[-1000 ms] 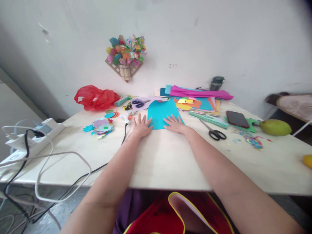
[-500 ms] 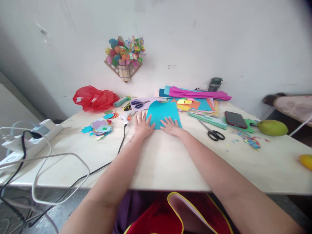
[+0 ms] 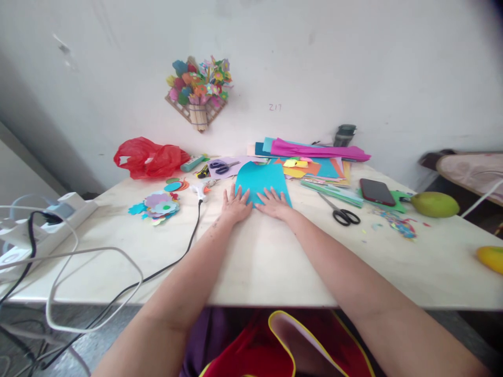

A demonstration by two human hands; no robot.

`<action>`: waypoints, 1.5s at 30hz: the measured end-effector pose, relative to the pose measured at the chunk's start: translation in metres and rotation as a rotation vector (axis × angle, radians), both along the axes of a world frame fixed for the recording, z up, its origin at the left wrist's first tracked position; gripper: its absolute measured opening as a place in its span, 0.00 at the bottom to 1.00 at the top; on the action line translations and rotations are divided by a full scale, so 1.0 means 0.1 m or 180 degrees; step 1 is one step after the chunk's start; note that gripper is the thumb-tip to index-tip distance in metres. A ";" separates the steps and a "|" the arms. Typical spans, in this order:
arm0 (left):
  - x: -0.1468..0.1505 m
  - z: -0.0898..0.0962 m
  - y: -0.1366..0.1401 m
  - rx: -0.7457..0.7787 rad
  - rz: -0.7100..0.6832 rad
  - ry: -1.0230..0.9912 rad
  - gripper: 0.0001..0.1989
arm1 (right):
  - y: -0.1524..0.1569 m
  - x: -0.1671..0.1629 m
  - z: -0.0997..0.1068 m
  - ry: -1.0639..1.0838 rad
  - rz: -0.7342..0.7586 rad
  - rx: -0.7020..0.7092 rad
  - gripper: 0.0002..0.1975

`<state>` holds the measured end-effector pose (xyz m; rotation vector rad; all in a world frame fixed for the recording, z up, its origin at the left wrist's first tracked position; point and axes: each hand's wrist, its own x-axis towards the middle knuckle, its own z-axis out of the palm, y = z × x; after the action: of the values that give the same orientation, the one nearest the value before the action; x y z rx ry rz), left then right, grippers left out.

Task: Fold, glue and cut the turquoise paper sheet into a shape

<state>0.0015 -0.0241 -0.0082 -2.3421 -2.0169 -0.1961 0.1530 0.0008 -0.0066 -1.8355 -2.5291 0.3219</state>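
Observation:
A turquoise sheet of paper (image 3: 261, 177) lies on the white table (image 3: 271, 262) in front of me, its far left corner curling up a little. My left hand (image 3: 237, 204) rests flat over its near left corner with fingers spread. Flat on the near right part of the sheet is my right hand (image 3: 272, 203), fingers also apart. Neither hand grips anything. To the left of my left hand lies a white glue gun (image 3: 199, 192) with a black cord. Black-handled scissors (image 3: 346, 216) lie to the right of my right hand.
Cut paper flowers (image 3: 159, 206) are piled on the left, near a red plastic bag (image 3: 147, 159). Coloured paper (image 3: 314, 152) is stacked at the back. A phone (image 3: 377, 191), paper scraps (image 3: 401, 225) and a green mango (image 3: 435, 204) lie right. A power strip (image 3: 51, 225) with cables occupies the left edge.
My left hand has slid slightly right along the sheet's near edge, closer to my right hand. The right hand stays flat on the paper. The view has shifted slightly.

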 end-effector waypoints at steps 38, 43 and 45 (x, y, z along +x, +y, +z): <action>-0.30 0.08 -0.02 0.0521 0.0791 0.0372 0.26 | 0.15 1.02 0.22 0.0157 0.0446 -0.0558 0.39; 0.02 0.15 -0.14 0.0888 -0.0414 0.0306 0.25 | 0.15 1.02 0.21 0.0154 0.0406 -0.0534 0.41; 0.19 0.14 -0.18 0.0423 -0.1098 0.0226 0.26 | 0.14 1.01 0.22 0.0101 0.0375 -0.0530 0.41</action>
<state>0.0200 -0.0425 0.0060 -2.5516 -1.5070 -0.2456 0.2541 0.0147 0.0150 -1.7182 -2.6682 0.5748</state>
